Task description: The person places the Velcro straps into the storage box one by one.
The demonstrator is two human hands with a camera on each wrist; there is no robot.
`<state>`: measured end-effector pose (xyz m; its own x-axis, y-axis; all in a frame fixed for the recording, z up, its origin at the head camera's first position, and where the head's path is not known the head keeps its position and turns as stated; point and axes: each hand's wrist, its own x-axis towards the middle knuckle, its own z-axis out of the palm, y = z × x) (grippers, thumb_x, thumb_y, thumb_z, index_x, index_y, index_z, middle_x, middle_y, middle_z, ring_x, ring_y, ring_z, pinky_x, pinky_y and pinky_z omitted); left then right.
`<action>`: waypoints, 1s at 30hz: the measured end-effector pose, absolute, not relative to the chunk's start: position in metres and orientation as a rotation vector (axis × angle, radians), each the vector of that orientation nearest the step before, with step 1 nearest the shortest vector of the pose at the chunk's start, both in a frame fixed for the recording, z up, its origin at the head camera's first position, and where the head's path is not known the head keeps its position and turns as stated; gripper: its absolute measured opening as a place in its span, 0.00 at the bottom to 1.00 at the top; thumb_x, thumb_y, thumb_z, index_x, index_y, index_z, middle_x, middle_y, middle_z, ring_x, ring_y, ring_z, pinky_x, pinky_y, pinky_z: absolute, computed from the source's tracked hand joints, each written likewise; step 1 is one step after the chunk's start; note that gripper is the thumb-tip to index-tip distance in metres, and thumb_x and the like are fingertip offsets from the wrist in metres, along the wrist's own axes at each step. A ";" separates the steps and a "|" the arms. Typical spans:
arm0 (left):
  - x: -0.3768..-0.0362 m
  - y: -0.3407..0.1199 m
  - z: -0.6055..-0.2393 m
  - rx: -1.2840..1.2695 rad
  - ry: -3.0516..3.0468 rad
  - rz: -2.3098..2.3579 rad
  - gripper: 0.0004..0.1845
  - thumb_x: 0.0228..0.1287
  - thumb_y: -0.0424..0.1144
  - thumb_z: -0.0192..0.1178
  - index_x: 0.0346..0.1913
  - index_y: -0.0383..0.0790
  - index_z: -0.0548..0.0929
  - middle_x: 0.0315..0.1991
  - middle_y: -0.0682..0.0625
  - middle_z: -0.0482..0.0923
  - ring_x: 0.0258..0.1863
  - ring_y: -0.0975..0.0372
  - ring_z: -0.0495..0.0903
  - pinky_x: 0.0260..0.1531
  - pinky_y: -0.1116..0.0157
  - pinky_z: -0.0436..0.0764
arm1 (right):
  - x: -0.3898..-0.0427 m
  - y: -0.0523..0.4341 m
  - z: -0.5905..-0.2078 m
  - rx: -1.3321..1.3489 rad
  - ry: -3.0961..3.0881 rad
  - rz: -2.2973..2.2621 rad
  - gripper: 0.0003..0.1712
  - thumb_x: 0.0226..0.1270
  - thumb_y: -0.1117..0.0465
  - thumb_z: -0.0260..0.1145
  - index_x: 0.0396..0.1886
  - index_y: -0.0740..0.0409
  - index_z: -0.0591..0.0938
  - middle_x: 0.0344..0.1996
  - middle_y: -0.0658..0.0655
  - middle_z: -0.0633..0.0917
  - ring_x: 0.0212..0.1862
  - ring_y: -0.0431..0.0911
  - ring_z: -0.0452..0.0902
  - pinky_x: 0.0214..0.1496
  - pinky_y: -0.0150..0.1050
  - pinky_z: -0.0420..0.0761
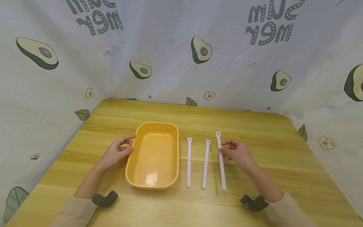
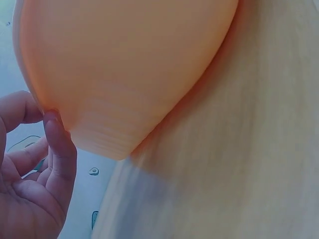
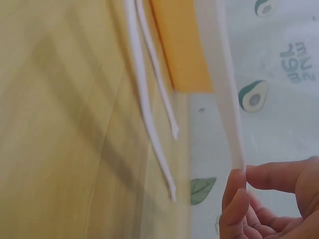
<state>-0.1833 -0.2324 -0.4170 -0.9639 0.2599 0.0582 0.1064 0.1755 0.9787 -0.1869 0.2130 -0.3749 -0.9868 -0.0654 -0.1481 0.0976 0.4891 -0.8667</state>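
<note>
Avocado-print cloth (image 1: 181, 63) hangs all around a light wooden table (image 1: 283, 164). Left of the table's middle sits a yellow tray (image 1: 154, 183), long side running from the near edge toward the far edge. The left hand (image 1: 117, 153) is on the tray's left rim, fingertips touching near its far corner, fingers loosely bent and only resting against it, not clamped round it. Three white straps lie in a row just beside the tray: left strap (image 1: 188, 164), middle strap (image 1: 205, 165), right strap (image 1: 221, 170) (all roughly parallel, none touching). The right hand (image 1: 236, 152) pinches the right strap partway along between thumb and fingertips; the wrist view shows that strap pressed against a fingertip (image 3: 234, 181).
</note>
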 end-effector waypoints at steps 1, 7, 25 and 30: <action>-0.184 -0.233 -0.417 0.364 2.309 1.911 0.28 0.67 0.27 0.57 0.68 0.26 0.64 0.47 0.38 0.65 0.31 0.64 0.78 0.33 0.69 0.81 | -0.188 0.210 -0.374 0.026 2.548 -1.541 0.22 0.66 0.63 0.67 0.54 0.73 0.75 0.29 0.53 0.84 0.33 0.47 0.82 0.34 0.37 0.81; -0.185 -0.233 -0.418 0.365 2.300 1.923 0.28 0.67 0.27 0.57 0.68 0.26 0.64 0.46 0.39 0.65 0.32 0.64 0.79 0.33 0.69 0.81 | -0.194 0.189 -0.375 -0.001 2.462 -1.657 0.21 0.65 0.65 0.67 0.53 0.74 0.75 0.30 0.52 0.85 0.32 0.43 0.82 0.36 0.38 0.83; -0.184 -0.232 -0.418 0.353 2.301 1.947 0.28 0.67 0.27 0.58 0.68 0.24 0.65 0.46 0.37 0.66 0.31 0.65 0.78 0.33 0.70 0.80 | -0.202 0.144 -0.373 -0.005 2.250 -1.843 0.18 0.65 0.69 0.66 0.52 0.73 0.76 0.31 0.54 0.84 0.31 0.43 0.81 0.35 0.36 0.83; -0.184 -0.232 -0.418 0.351 2.283 1.966 0.28 0.67 0.26 0.57 0.68 0.24 0.65 0.46 0.37 0.65 0.31 0.65 0.77 0.32 0.71 0.80 | -0.204 0.131 -0.371 -0.037 2.214 -1.874 0.17 0.63 0.68 0.67 0.50 0.71 0.77 0.31 0.54 0.84 0.30 0.43 0.81 0.35 0.37 0.83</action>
